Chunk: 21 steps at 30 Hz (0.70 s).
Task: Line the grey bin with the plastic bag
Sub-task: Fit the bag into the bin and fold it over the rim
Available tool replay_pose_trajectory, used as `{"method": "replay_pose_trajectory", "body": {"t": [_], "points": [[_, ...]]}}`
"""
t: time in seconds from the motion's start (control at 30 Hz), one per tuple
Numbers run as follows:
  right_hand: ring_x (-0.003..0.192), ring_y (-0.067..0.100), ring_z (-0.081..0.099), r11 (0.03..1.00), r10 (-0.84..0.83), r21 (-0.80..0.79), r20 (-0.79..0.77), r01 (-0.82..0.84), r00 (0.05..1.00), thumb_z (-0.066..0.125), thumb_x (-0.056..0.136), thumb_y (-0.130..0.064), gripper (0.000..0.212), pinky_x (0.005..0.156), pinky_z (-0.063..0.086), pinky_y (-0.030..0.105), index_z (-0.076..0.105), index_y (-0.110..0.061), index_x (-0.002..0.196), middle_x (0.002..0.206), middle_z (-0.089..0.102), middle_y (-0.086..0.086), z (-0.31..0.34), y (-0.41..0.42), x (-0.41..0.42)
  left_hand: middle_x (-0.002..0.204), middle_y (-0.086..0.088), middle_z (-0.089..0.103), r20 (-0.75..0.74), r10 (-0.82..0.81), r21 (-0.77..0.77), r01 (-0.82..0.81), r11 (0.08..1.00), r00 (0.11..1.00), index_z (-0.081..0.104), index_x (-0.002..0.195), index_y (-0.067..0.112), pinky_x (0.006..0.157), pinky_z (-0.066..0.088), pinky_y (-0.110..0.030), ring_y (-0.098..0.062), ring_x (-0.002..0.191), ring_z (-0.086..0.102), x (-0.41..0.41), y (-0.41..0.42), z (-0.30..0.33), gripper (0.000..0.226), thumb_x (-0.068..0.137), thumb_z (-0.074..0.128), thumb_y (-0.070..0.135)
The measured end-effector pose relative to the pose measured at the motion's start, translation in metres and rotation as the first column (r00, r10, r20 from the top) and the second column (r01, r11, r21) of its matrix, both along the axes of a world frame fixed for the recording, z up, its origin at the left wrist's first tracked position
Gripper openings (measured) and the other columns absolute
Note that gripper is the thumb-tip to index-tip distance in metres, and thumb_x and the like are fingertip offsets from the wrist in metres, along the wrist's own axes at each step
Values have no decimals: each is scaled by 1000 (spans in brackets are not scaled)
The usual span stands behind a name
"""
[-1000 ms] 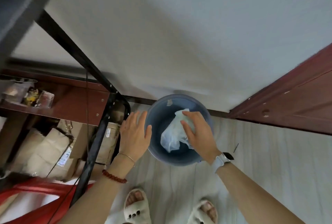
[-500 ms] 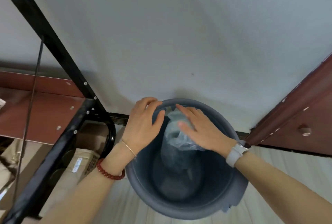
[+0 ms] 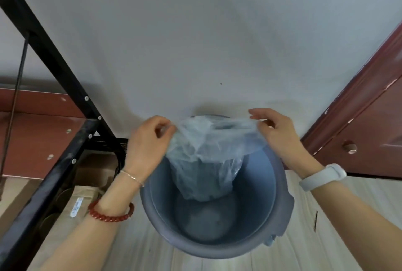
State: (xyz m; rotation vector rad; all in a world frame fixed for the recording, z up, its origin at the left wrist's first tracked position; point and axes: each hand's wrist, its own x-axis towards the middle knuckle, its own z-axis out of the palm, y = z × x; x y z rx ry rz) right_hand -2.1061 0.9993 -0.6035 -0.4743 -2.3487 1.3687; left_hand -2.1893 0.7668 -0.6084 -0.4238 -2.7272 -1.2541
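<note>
Left hand (image 3: 148, 140) and right hand (image 3: 280, 135) each grip pinching the plastic bag (image 3: 206, 157) mouth, spreading it above the grey bin (image 3: 282, 205) for seating.

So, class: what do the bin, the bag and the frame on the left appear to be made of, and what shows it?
Grey bin: probably moulded plastic, smooth matt walls and a rolled rim.
Plastic bag: thin translucent film, crinkled, the bin showing through.
Black frame: likely painted metal, straight bars with screw heads.
</note>
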Motion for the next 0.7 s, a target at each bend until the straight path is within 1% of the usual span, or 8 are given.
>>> {"method": "replay_pose_trajectory", "body": {"t": [0.13, 0.2, 0.27, 0.37, 0.47, 0.57, 0.63, 0.7], "points": [[92, 19, 53, 968, -219, 126, 15, 216, 976, 44, 88, -4, 28, 81, 40, 24, 63, -10, 108, 118, 62, 14, -1, 19, -2, 97, -6, 65, 78, 129, 6, -130, 991, 989, 63, 100, 13, 78, 39, -26, -23, 84, 58, -19, -24, 1, 17, 84, 60, 18], [106, 25, 51, 939, -256, 231, -27, 255, 966, 45, 88, -14, 30, 90, 32, 24, 58, -9, 115, 123, 57, 16, 0, 17, -2, 114, -4, 58, 99, 157, 88, -166, 982, 983, 56, 115, 16, 84, 41, -28, -17, 89, 56, -20, -26, 8, 32, 83, 60, 15], [116, 29, 45, 877, -245, 379, -174, 295, 954, 43, 84, -18, 37, 96, 25, 21, 55, -9, 117, 123, 53, 17, 8, 4, 1, 118, 1, 48, -14, 187, 237, -178, 955, 982, 53, 119, 15, 89, 41, -22, -9, 92, 51, -10, -22, 24, 38, 82, 56, 8], [108, 23, 45, 828, -72, 496, -369, 262, 927, 43, 82, -10, 32, 94, 32, 27, 58, -5, 109, 111, 55, 17, 24, -22, 6, 107, 3, 46, -395, 140, 295, -19, 955, 908, 59, 106, 8, 81, 38, -7, 2, 86, 47, 18, -9, 54, 30, 78, 49, 5], [97, 20, 52, 829, 141, 556, -317, 63, 938, 38, 81, -8, 30, 82, 43, 28, 61, -4, 99, 99, 61, 13, 29, -43, 3, 92, 2, 59, -605, -124, 54, 195, 979, 787, 64, 93, 5, 76, 42, -14, -7, 82, 53, 36, 12, 64, 23, 82, 44, 6], [95, 28, 59, 760, 213, 643, -104, -98, 971, 34, 82, -8, 35, 77, 52, 40, 61, -6, 103, 99, 67, 12, 21, -46, -13, 93, -4, 70, -501, -329, -236, 239, 942, 800, 66, 99, 10, 73, 46, -26, -20, 89, 62, 22, 32, 57, 28, 85, 41, 8], [98, 33, 59, 703, 161, 698, 33, -138, 986, 40, 84, -2, 32, 78, 52, 44, 60, -7, 109, 103, 67, 13, 14, -37, -28, 104, -10, 68, -392, -359, -396, 197, 897, 847, 65, 106, 9, 75, 47, -38, -30, 98, 60, -2, 39, 41, 28, 87, 46, 3], [101, 33, 57, 658, 87, 737, 129, -154, 988, 44, 87, -4, 30, 81, 49, 43, 58, -10, 113, 107, 66, 13, 7, -27, -39, 117, -12, 63, -279, -363, -480, 198, 855, 889, 63, 113, 11, 82, 43, -41, -34, 108, 54, -25, 38, 24, 27, 90, 49, 9]]}}
